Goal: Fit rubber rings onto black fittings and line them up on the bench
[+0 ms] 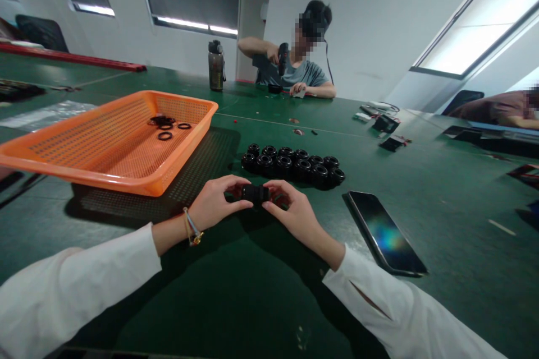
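Between my two hands is a black cylindrical part, held just above the green table. My left hand pinches its left end between thumb and fingers. The right end is pinched the same way by my right hand. Just beyond my hands, several black round parts stand close together in rows, with ring-shaped tops. To the left, an orange perforated basket holds several black rings near its far right corner.
A phone lies right of my right hand. A bottle stands at the back, near a person holding a dark tool. Small electronic parts lie at the back right. Another person leans on the table at far right.
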`<act>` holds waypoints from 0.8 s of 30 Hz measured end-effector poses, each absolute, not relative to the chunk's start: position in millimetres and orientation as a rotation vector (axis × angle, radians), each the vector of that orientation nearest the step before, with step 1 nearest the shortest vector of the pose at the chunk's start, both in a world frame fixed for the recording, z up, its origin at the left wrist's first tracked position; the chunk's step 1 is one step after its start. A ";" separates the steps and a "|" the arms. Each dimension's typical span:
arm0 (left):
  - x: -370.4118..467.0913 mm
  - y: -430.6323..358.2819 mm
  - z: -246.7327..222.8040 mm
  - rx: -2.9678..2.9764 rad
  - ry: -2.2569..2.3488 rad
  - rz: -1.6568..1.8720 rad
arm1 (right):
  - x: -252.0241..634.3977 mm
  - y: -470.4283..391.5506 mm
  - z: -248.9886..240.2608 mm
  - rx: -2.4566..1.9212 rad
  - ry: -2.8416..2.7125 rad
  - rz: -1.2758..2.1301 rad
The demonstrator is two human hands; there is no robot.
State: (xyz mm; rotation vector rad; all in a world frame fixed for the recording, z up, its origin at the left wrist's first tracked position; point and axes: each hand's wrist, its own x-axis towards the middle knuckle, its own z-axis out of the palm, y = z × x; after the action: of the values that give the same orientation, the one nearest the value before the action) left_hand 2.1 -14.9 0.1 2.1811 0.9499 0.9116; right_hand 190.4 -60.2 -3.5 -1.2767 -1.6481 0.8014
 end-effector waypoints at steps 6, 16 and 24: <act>0.6 -14.4 -3.4 2.165 0.927 0.926 | 190.8 -60.4 -2.9 -1.301 -1.664 0.810; 0.8 -15.3 -4.0 2.109 0.906 0.906 | 188.9 -58.5 -7.3 -1.326 -1.496 1.017; 1.7 -17.5 1.2 2.113 0.953 0.856 | 191.3 -59.5 -6.0 -1.294 -1.515 1.100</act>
State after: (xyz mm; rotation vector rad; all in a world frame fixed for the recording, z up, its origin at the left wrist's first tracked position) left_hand 1.7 -17.5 1.2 2.1134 0.9528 0.8562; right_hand 191.3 -59.5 -6.0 -1.2944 -1.5148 1.0996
